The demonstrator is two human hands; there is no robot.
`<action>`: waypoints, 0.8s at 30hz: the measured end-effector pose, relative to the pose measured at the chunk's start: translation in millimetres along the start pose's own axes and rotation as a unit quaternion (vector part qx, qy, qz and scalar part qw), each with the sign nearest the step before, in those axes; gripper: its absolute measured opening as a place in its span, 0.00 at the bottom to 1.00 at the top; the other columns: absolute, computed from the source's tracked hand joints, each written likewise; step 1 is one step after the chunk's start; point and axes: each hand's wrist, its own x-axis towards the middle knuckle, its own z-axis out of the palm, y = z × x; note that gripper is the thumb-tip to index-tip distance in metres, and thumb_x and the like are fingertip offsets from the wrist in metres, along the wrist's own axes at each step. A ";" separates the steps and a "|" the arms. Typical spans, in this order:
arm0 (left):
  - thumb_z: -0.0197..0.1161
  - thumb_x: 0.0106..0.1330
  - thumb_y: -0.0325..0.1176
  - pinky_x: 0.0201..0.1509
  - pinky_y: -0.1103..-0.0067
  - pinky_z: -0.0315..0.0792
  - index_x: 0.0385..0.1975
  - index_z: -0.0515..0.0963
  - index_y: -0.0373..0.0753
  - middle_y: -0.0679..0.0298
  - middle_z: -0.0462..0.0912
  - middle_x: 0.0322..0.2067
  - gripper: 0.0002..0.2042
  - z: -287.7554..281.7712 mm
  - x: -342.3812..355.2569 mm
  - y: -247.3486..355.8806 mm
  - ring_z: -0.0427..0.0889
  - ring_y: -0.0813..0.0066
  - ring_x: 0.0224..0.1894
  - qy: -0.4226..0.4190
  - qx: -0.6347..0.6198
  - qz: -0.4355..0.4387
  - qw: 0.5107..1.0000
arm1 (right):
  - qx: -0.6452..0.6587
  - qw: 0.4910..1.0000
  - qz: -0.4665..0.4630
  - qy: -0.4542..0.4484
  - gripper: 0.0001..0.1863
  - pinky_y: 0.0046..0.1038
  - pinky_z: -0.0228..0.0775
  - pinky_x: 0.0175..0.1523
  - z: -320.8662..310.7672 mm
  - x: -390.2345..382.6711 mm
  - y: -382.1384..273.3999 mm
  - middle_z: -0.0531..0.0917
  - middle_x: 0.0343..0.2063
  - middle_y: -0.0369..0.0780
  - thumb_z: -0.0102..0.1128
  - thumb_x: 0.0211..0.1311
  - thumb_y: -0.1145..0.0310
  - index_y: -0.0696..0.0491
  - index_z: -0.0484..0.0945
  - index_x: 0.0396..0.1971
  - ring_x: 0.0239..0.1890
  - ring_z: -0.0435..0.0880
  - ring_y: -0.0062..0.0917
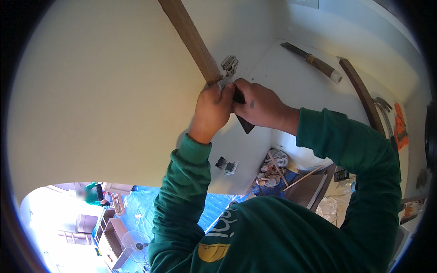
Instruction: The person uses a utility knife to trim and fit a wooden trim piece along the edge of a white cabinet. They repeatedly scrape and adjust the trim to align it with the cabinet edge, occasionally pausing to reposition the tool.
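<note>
A long brown wooden strip (193, 45) slants down from the upper edge to my hands. My left hand (213, 108) is closed around its lower part, thumb on top. Right beside it, my right hand (258, 103) is closed too, thumb against the left one. Below the hands juts a dark pointed end (246, 124), which looks like the same strip in shadow. A small grey flat piece (224, 82) shows under my left thumb; what it is stays unclear. Just above the hands is a metal hinge-like fitting (230, 65). My fingers hide the gripped section.
On the white surface at upper right lie a knife-like tool (318, 64), another wooden strip (363, 93), a hammer (383, 105) and an orange tool (400, 127). A wall socket (226, 165) sits below the hands. Blue sheeting (141, 207), a fan (138, 246) and another person (92, 194) are lower left.
</note>
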 end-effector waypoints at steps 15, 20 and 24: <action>0.59 0.73 0.33 0.27 0.58 0.68 0.30 0.81 0.35 0.47 0.77 0.22 0.11 4.3 -9.3 -9.2 0.78 0.43 0.25 0.044 0.008 0.048 0.998 | 0.008 0.998 -0.060 0.005 0.19 0.45 0.81 0.41 3.9 -4.0 0.6 0.87 0.31 0.49 0.65 0.65 0.59 0.57 0.73 0.46 0.36 0.88 0.48; 0.60 0.73 0.35 0.27 0.57 0.70 0.29 0.81 0.34 0.45 0.78 0.24 0.12 -2.1 -0.1 -0.9 0.79 0.42 0.26 0.043 0.065 0.066 0.995 | 0.017 0.999 -0.033 -0.003 0.18 0.45 0.81 0.43 3.0 -1.1 0.5 0.87 0.33 0.51 0.64 0.66 0.59 0.57 0.73 0.46 0.38 0.88 0.49; 0.59 0.75 0.38 0.29 0.64 0.71 0.27 0.78 0.30 0.48 0.76 0.20 0.18 -2.2 2.7 0.5 0.74 0.58 0.23 0.025 0.006 0.013 1.000 | 0.013 1.000 -0.006 -0.012 0.19 0.45 0.81 0.42 1.6 3.3 0.4 0.87 0.32 0.52 0.64 0.66 0.58 0.57 0.73 0.46 0.38 0.88 0.49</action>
